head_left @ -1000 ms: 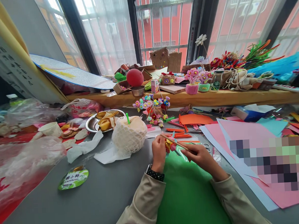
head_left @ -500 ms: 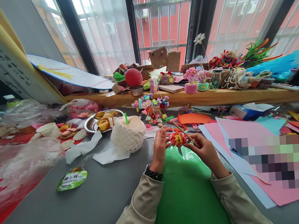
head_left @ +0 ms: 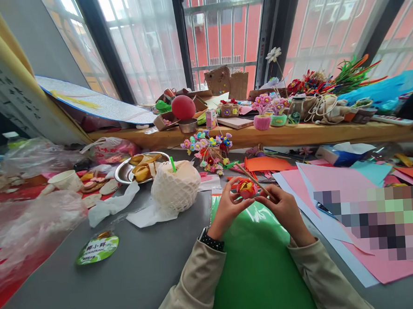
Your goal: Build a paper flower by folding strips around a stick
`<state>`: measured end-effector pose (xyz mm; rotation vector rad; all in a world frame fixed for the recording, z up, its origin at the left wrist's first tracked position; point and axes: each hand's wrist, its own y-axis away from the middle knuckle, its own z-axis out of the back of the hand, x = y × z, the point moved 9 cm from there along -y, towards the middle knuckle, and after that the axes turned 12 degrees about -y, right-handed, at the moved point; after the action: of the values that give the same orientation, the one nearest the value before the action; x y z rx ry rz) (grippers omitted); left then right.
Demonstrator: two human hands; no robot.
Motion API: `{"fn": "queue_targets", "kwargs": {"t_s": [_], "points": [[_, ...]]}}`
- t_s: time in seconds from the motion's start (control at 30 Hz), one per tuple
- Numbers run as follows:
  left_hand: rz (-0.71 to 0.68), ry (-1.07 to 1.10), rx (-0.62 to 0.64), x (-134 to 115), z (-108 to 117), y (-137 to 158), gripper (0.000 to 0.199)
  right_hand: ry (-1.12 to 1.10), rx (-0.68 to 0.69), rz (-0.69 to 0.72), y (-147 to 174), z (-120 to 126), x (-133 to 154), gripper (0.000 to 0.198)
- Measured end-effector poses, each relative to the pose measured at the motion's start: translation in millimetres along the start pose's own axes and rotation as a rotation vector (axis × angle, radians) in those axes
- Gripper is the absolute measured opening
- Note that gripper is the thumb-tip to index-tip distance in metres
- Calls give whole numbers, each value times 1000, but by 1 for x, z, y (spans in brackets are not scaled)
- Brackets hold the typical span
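A red and yellow paper flower (head_left: 247, 188) is held up above a shiny green sheet (head_left: 258, 263). My left hand (head_left: 227, 207) has its fingers closed around the flower's left side and underside. In my right hand (head_left: 283, 210) a thin wooden stick (head_left: 252, 176) is gripped, slanting up to the left past the flower. The right fingertips also come close to the flower's lower right edge; whether they touch it I cannot tell.
A coconut in white foam netting (head_left: 176, 186) stands left, by a metal plate of peels (head_left: 119, 173). Pink and white paper sheets (head_left: 334, 179) lie right. Behind are fuzzy craft flowers (head_left: 208, 147) and a cluttered wooden ledge (head_left: 139, 139). A green label (head_left: 97, 249) lies front left.
The flower has turned so its opening and yellow middle show more. My left fingers have shifted from upright to wrapped lower around it. The stick stays in my right hand.
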<state>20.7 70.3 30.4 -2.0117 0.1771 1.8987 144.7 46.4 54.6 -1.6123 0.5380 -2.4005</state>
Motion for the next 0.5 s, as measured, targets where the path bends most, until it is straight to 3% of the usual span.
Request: {"fn": "queue_targets", "kwargs": {"t_s": [0.23,0.5], "points": [[6,-10,40,3,-4,-1,60,45,-71,79,1,5,8,25],[19,-113,-128,7,6,-2,56,94,-8,218,3,-3,18,33]]}}
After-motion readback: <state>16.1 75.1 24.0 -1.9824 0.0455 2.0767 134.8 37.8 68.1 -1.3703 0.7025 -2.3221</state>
